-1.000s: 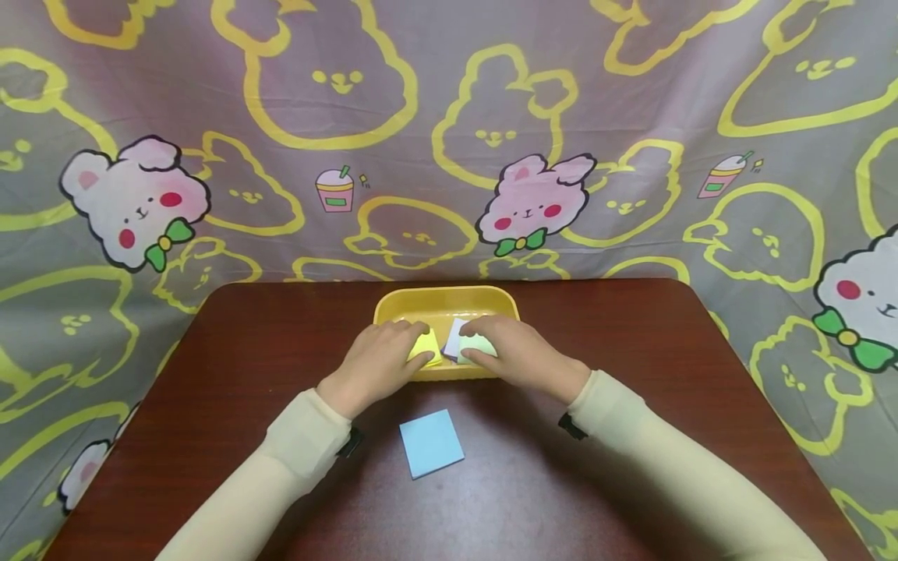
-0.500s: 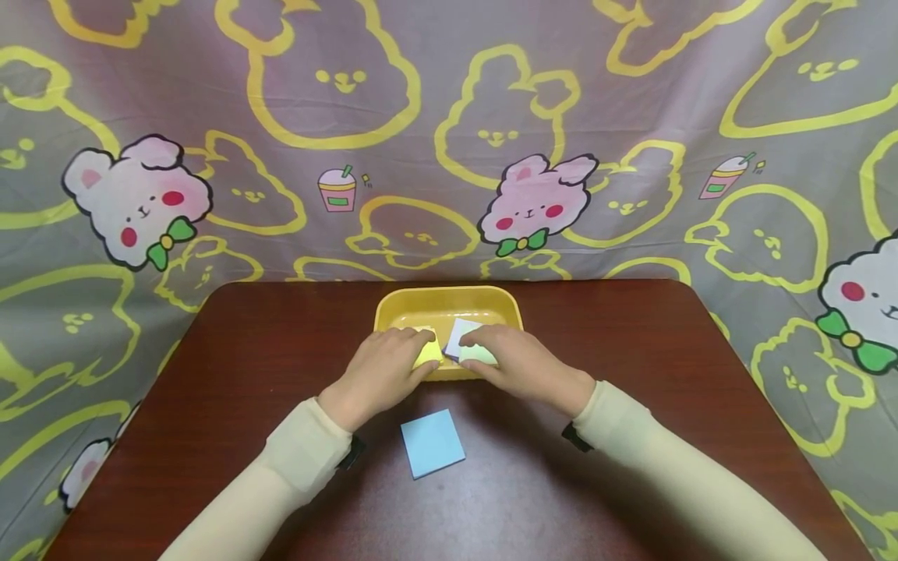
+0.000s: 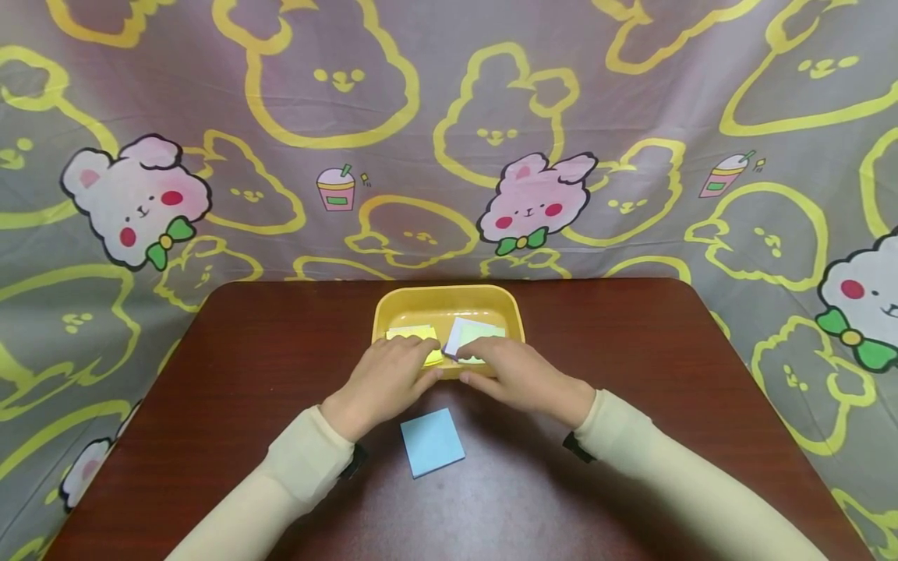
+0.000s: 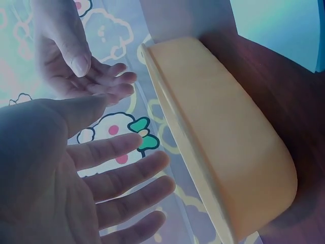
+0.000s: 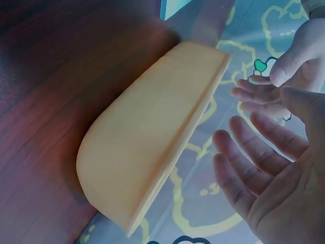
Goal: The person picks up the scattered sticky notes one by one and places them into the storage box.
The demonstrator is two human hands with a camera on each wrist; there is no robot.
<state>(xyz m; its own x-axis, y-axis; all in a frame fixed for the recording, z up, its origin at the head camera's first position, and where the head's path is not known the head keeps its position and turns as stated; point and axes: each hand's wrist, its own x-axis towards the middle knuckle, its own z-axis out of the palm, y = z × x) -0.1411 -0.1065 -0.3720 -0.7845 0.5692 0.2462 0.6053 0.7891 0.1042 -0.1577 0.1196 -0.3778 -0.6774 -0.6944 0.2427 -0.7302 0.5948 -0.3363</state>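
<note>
Both hands hover over the front of a yellow plastic tray (image 3: pixel 449 294), with nothing gripped. My left hand (image 3: pixel 379 382) is nearest to a pad of yellow sticky notes (image 3: pixel 414 333) in the tray's left half. Beneath the fingers of my right hand (image 3: pixel 529 378) lies a pale green sticky note pad (image 3: pixel 486 330), overlapping a white one (image 3: pixel 457 331) with a purple edge showing. In the wrist views the fingers are spread and relaxed beside the tray wall (image 4: pixel 218 117). A light blue sticky note pad (image 3: pixel 432 442) lies on the table in front of the tray.
The dark reddish-brown wooden table (image 3: pixel 631 436) has rounded back corners. Close behind its far edge hangs a grey cloth (image 3: pixel 421 93) printed with cartoon bears and rabbits.
My left hand has let go of the yellow sticky notes, and my right hand has released the green ones. Both hands have drawn back slightly towards the tray's front rim.
</note>
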